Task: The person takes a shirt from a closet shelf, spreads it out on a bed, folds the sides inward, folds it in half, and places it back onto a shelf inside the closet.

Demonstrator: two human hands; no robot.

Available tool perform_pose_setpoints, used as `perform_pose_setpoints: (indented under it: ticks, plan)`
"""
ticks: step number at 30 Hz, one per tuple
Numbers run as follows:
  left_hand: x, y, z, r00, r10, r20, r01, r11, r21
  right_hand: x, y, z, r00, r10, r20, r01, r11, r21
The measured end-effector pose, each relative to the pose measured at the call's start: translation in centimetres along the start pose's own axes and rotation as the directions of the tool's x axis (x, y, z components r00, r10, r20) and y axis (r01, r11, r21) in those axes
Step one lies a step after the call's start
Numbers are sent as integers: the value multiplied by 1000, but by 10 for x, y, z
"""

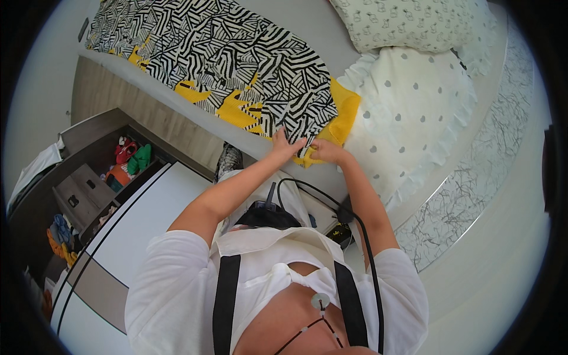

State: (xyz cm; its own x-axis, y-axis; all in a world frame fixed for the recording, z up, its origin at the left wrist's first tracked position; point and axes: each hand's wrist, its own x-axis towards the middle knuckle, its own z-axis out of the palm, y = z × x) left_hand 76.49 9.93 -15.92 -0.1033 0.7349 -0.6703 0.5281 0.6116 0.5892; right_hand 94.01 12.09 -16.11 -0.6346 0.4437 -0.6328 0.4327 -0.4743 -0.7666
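A black-and-white zigzag patterned cloth with yellow patches (236, 65) lies spread along the bed's edge. My left hand (286, 144) pinches its near corner. Right beside it, my right hand (327, 151) grips the yellow hem of the same cloth. Both hands sit close together at the edge of the mattress. A white blanket with grey hearts (408, 112) lies to the right of the cloth, partly under its yellow corner.
A white patterned pillow (408, 21) rests at the head of the bed. An open wooden shelf unit (89, 183) with clothes and small items stands at the left. A white cabinet top (142, 225) is below it. A black cable (361, 231) runs down my right arm.
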Motion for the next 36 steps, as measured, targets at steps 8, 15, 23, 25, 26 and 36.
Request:
perform_pose_setpoints:
  ticks: [8,15,23,25,26,36]
  plan:
    - [-4,-6,15,850,-191,491,429,791,-436,-32,-9,15,987,-135,83,154,938,-310]
    - [23,-48,-17,984,-74,163,25,958,284,-42,-34,-4,813,403,-421,-364,915,173]
    - [30,39,-8,723,691,-11,-676,711,194,-18,-37,-12,599,-440,-669,-262,682,-683]
    - [43,58,4,700,714,26,-707,688,161,-9,-42,-20,616,-444,-651,-244,679,-693]
    - [49,65,10,711,703,34,-697,698,164,-6,-44,-21,644,-377,-666,-303,674,-674]
    - [72,43,-2,807,567,165,-559,643,523,14,-7,-27,719,-216,-660,-511,480,-713]
